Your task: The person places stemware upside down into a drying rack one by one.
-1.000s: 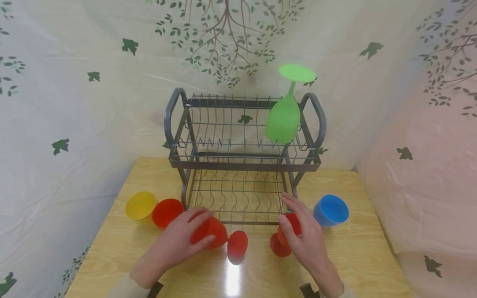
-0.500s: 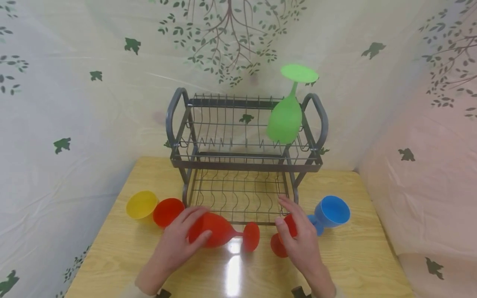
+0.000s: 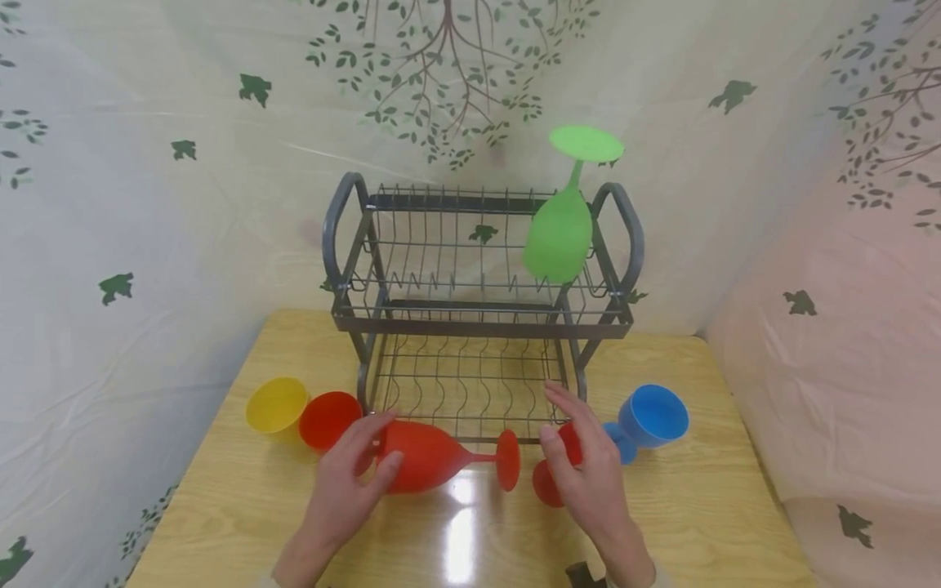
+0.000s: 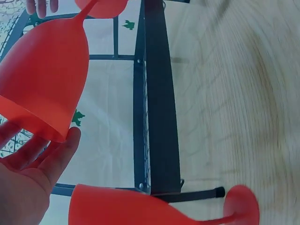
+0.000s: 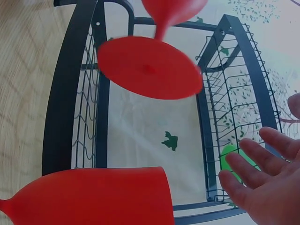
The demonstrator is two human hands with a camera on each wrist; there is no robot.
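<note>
In the head view my left hand holds a red plastic wine glass by its rim end, fingers and thumb around it. The glass lies level in the air, its stem and foot pointing right. The left wrist view shows fingertips at the mouth of this glass. My right hand has loosely extended fingers and grips nothing. It hovers over a second red wine glass that stands on the table, partly hidden by that hand. Seen from the right wrist, the held glass's foot faces the right hand.
A black two-tier dish rack stands behind the hands. On its upper tier a green wine glass rests upside down at the right. Yellow and red cups stand at left, a blue wine glass at right.
The held red glass has swung its foot up and to the right, from pointing toward the front to lying level. The right hand has shifted slightly left, uncovering the blue glass's foot.
</note>
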